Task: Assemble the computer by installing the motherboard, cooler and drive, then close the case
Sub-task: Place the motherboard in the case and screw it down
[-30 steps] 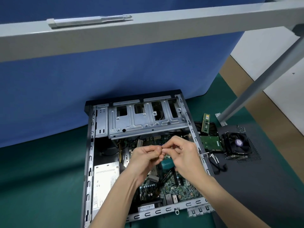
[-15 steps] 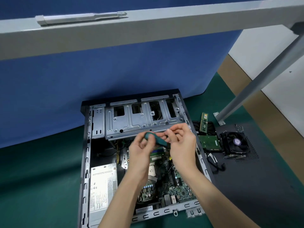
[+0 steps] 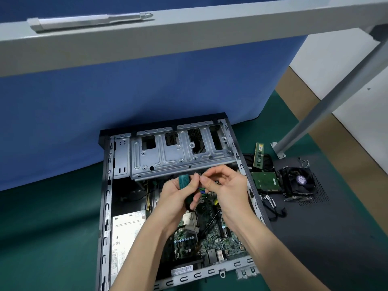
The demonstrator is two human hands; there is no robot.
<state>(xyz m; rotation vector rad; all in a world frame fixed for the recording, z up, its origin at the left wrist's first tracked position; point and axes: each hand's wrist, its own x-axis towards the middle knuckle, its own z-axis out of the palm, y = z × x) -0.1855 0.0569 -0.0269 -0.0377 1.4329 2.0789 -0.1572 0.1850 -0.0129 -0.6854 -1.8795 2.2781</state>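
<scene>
Green mat (image 3: 52,227), blue screen (image 3: 105,112) behind; left grip (image 3: 176,196) round screwdriver (image 3: 184,181), right grip (image 3: 226,190) narrow, contents unclear.

power supply label (image 3: 120,255), barcode sticker (image 3: 181,270), print unreadable

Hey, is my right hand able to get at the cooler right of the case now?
Likely yes: the cooler sits uncovered right of the case, with nothing over it. Your right hand is pinched shut, maybe holding something, so empty it first.

Both forearms reach forward; left hand (image 3: 178,198) grips a screwdriver (image 3: 184,182); right hand (image 3: 227,186) pinches thumb to forefinger beside it.
</scene>
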